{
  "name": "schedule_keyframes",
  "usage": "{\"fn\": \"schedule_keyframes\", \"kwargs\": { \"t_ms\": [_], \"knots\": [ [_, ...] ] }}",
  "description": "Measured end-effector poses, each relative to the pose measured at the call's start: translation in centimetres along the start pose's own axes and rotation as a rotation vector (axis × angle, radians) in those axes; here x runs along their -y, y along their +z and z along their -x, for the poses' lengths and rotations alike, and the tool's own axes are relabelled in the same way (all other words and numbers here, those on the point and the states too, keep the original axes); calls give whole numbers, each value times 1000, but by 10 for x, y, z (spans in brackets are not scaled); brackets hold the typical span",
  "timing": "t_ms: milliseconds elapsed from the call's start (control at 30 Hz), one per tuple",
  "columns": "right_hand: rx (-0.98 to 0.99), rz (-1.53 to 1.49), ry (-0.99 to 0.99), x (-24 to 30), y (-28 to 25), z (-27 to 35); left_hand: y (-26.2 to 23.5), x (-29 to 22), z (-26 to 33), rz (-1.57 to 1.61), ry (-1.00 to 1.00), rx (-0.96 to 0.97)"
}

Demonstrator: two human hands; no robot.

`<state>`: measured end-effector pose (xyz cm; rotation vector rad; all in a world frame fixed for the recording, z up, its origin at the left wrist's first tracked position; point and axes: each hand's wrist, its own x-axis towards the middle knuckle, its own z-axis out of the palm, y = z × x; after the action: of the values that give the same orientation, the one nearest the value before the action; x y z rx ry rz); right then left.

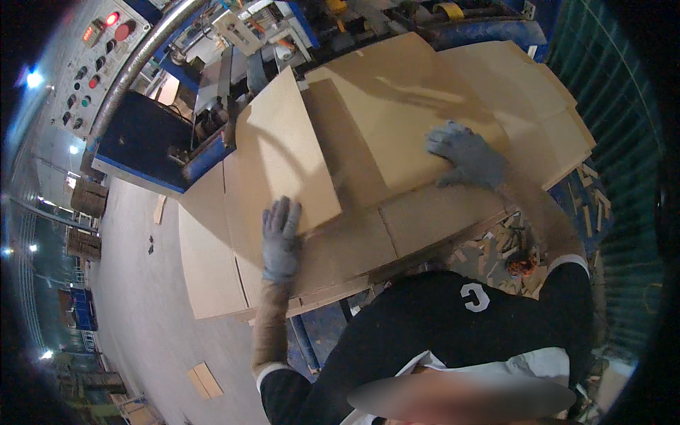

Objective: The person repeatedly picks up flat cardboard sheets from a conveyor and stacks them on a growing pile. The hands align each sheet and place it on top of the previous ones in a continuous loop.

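Observation:
My left hand (281, 241), in a grey work glove, lies with its fingers stretched out over the near left corner of a cardboard sheet (294, 152). Its thumb is hard to make out. That sheet is tilted a little and throws a shadow on the cardboard beneath it. Further right, my right hand (467, 156), gloved the same way, rests flat on a wider cardboard sheet (397, 120), fingers out and thumb apart. Both sheets lie on top of a stack of creased flat cardboard (347, 248), whose layers show along the near edge.
A blue machine (145, 142) with rollers and metal guides borders the stack's far side. Its control panel (95, 67) has a lit red lamp and several buttons. Cardboard offcuts (496, 255) litter the near right. Green mesh (616, 106) stands at right, grey floor (142, 283) at left.

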<state>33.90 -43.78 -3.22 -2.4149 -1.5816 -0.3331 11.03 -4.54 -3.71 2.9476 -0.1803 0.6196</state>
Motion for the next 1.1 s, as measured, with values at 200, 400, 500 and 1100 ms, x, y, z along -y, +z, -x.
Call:
{"fn": "schedule_keyframes", "kwargs": {
  "t_ms": [200,400,500,1100],
  "knots": [
    [51,84,159,-42,21,-82,30,69,-89,-64,-64,-134],
    [-248,236,452,-47,37,-100,22,69,-141,-141,-254,-330],
    [-607,-378,645,-41,4,-27,-1,74,-68,152,-356,-549],
    [-470,371,1327,-64,2,134,-43,117,174,148,-1504,-1134]
  ]
}}
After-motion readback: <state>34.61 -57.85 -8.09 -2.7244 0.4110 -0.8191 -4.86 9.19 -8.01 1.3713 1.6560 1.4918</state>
